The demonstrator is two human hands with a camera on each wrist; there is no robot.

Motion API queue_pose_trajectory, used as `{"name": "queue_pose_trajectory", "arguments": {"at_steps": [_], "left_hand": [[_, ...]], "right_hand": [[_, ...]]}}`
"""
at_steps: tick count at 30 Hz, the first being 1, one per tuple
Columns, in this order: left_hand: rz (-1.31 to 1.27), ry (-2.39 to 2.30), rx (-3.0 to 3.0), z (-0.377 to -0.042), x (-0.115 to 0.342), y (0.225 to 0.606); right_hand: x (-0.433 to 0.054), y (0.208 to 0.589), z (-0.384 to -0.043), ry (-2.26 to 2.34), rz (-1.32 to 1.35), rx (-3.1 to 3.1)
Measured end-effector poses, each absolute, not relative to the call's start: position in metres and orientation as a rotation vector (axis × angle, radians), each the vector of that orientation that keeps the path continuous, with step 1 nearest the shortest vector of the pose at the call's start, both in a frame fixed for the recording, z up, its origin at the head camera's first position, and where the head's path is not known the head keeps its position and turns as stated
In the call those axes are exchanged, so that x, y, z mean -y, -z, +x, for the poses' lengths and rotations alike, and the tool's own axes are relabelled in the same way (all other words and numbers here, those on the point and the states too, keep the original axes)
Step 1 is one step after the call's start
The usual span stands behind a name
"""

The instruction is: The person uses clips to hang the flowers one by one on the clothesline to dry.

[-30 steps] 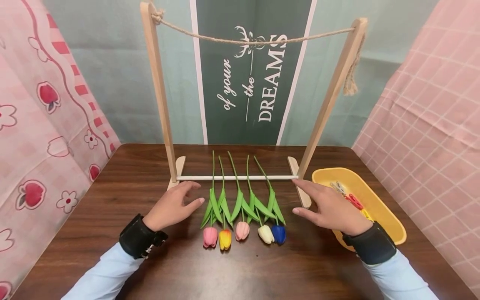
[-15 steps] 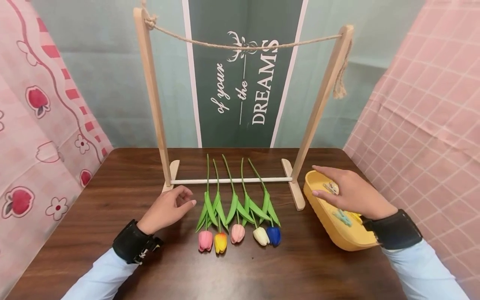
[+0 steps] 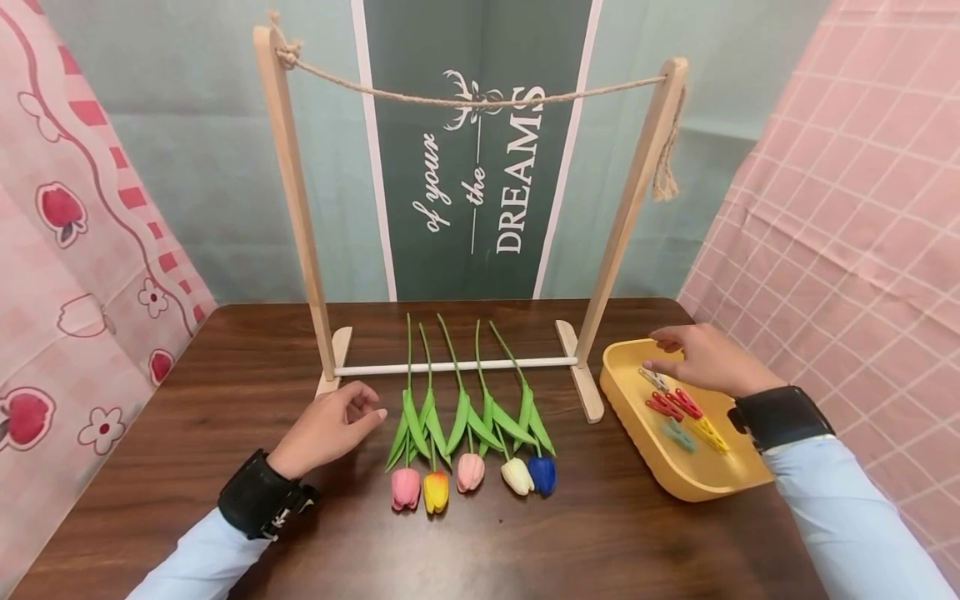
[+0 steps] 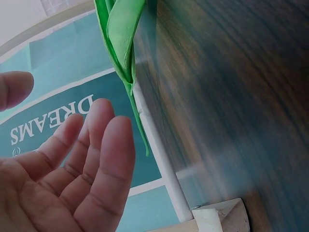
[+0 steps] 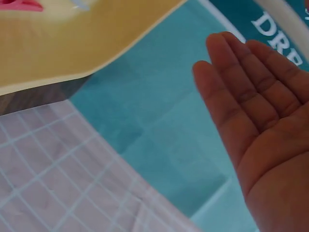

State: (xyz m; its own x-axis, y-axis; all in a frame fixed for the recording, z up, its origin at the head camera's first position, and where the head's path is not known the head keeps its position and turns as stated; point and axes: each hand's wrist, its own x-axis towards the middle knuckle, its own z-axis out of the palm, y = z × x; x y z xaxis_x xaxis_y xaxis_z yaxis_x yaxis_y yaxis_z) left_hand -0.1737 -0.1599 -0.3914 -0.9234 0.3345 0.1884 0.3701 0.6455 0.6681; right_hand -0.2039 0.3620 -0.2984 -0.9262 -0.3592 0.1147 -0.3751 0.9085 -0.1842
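In the head view my left hand [image 3: 326, 425] is just left of a row of several artificial tulips, its fingers loosely bent around nothing. The nearest is the pink tulip [image 3: 406, 488]; its green leaves [image 4: 123, 34] show in the left wrist view. Beside it lie a yellow-orange tulip [image 3: 436, 492], a pale pink one, a white tulip [image 3: 517, 477] and a blue tulip [image 3: 542, 475]. My right hand [image 3: 708, 360] hovers over the far side of a yellow tray [image 3: 667, 479], holding nothing. Below it in the tray are red clothespins [image 3: 682, 403], a yellow clothespin [image 3: 708, 434], a teal clothespin [image 3: 678, 434] and a greyish clothespin [image 3: 654, 380].
A wooden frame with two tall posts [image 3: 295, 200] stands behind the flowers, a twine rope [image 3: 457, 103] strung between the tops. Its low white rod [image 3: 457, 366] crosses the tulip stems. Fabric curtains [image 3: 795, 208] enclose the brown table [image 3: 480, 550].
My right hand has moved right, from beside the frame's right foot to over the yellow tray. My left hand stays beside the tulips. The head view has shifted slightly.
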Motion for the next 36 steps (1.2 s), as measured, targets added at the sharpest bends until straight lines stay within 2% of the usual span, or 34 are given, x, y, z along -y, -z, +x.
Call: {"name": "queue_pose_trajectory", "arguments": {"at_steps": [16, 23, 36], "left_hand": [[-0.594, 1.177, 2.81, -0.174, 0.163, 0.391], [-0.597, 1.186, 2.818, -0.173, 0.162, 0.391], [-0.605, 1.187, 2.822, -0.172, 0.161, 0.393]], "right_hand": [[-0.376, 0.334, -0.248, -0.252, 0.29, 3.256], [-0.382, 0.353, -0.259, -0.286, 0.122, 3.329], [-0.383, 0.374, -0.266, -0.244, -0.006, 3.358]]}}
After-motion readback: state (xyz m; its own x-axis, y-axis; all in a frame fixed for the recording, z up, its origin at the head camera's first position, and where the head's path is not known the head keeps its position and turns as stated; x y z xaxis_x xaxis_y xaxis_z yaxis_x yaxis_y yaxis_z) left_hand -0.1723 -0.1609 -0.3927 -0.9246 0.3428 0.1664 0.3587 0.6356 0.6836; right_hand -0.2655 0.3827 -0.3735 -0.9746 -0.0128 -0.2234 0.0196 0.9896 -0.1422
